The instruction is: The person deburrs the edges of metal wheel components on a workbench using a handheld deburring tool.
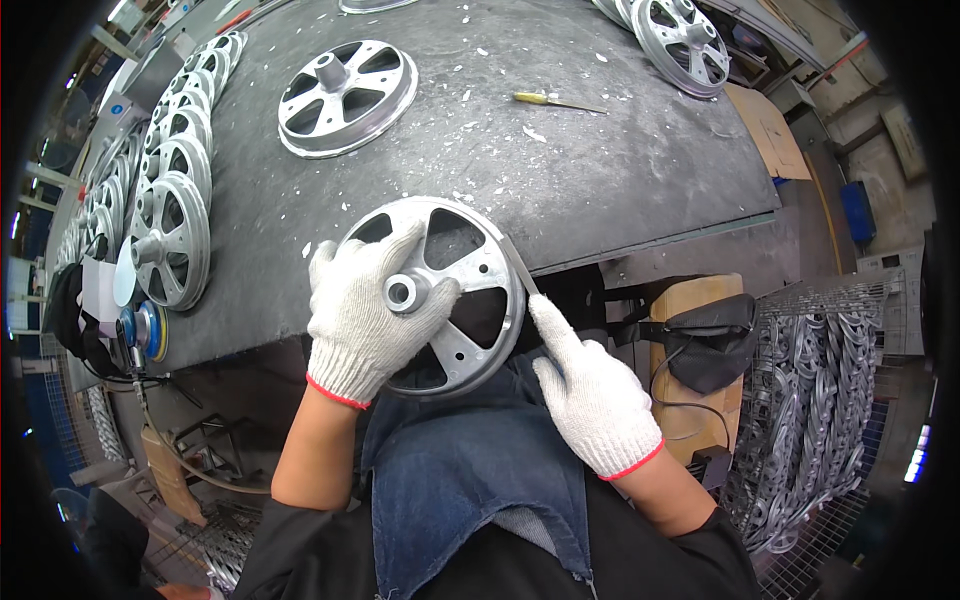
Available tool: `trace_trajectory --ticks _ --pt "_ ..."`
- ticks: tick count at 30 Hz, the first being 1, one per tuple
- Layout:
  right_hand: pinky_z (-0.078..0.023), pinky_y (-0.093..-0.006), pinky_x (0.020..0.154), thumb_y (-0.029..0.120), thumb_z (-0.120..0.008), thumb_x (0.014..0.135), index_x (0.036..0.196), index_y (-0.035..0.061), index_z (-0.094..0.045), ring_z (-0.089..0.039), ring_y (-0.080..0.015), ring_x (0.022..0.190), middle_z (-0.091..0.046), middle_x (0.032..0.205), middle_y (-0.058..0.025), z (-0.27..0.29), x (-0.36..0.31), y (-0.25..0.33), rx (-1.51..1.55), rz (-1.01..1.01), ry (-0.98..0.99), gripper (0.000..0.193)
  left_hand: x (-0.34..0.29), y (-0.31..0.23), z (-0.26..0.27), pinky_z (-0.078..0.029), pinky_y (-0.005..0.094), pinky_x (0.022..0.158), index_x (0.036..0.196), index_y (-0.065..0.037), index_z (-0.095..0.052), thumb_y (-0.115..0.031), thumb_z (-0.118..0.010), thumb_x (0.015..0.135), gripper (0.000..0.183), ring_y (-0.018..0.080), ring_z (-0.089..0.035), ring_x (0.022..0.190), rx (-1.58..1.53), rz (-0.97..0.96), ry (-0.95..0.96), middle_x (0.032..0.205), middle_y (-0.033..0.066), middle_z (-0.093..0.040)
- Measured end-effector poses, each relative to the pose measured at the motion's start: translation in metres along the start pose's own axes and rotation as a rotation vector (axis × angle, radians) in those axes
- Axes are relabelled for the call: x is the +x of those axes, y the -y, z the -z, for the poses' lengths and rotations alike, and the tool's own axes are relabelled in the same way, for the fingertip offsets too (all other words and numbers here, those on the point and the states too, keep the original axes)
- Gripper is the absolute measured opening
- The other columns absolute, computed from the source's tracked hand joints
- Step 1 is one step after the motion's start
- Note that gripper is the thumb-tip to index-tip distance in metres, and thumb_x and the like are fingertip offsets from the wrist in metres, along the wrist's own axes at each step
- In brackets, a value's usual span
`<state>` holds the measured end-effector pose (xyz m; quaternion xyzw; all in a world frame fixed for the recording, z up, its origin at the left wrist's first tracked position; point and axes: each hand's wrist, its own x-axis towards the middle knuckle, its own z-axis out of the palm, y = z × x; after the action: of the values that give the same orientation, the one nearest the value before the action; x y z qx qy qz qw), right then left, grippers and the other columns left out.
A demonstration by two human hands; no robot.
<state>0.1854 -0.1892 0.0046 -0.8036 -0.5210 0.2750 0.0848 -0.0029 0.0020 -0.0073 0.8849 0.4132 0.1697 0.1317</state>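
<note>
A silvery cast-metal spoked wheel (462, 268) leans over the near edge of the bench, partly above my lap. My left hand (365, 300), in a white knitted glove with a red cuff, grips it around the raised hub, its fingers spread over the spokes. On the wheel's right side my gloved right hand (595, 400) is closed on a flat metal file (518, 262). The index finger lies stretched along the file, and its blade rests against the outer rim. The file's handle is hidden inside the glove.
Another spoked wheel (348, 98) lies on the grey bench (440, 130) among pale flakes. A yellow-handled pointed tool (545, 100) sits beyond. Rows of wheels (180, 215) stand at left near a round sander (150, 330). A wire basket (800, 420) of metal parts is at right.
</note>
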Motion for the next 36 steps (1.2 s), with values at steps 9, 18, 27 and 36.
trace_trajectory --ticks 9,18,27,36 --pt "-0.061 -0.0562 0.082 0.031 -0.065 0.111 0.176 0.0286 -0.037 -0.075 -0.047 0.088 -0.073 0.1 -0.0274 -0.002 0.006 -0.016 0.195 0.106 -0.007 0.071 0.001 -0.003 0.005 -0.043 0.0575 0.114 0.136 -0.009 -0.078 -0.041 -0.091 0.082 0.064 0.0354 -0.076 0.106 -0.016 0.012 0.02 0.113 0.0129 -0.082" --pt "-0.061 -0.0456 0.093 0.022 -0.075 0.104 0.177 0.0166 -0.038 -0.08 -0.0309 0.105 -0.079 0.135 -0.0246 0.025 0.017 -0.024 0.873 -0.202 0.347 0.082 -0.001 -0.001 0.002 -0.044 0.0546 0.112 0.135 -0.008 -0.078 -0.041 -0.092 0.082 0.065 0.0341 -0.075 0.104 -0.014 0.001 0.016 0.112 0.0134 -0.081" --pt "-0.062 -0.0526 0.075 0.024 -0.069 0.106 0.171 0.028 -0.047 -0.073 -0.0419 0.079 -0.069 0.097 -0.0211 0.004 0.007 -0.025 0.068 0.175 -0.05 0.068 0.0 -0.002 0.004 -0.043 0.0595 0.115 0.136 -0.007 -0.078 -0.041 -0.093 0.082 0.066 0.035 -0.075 0.108 -0.019 0.002 0.026 0.113 0.0135 -0.081" --pt "-0.062 -0.0525 0.067 0.022 -0.066 0.109 0.172 0.0345 -0.045 -0.073 -0.0403 0.073 -0.066 0.094 -0.02 0.003 0.003 -0.021 -0.093 0.146 -0.042 0.068 0.003 -0.005 0.007 -0.041 0.0591 0.116 0.134 -0.007 -0.079 -0.045 -0.09 0.083 0.065 0.037 -0.075 0.105 -0.032 0.015 0.036 0.106 0.0147 -0.081"
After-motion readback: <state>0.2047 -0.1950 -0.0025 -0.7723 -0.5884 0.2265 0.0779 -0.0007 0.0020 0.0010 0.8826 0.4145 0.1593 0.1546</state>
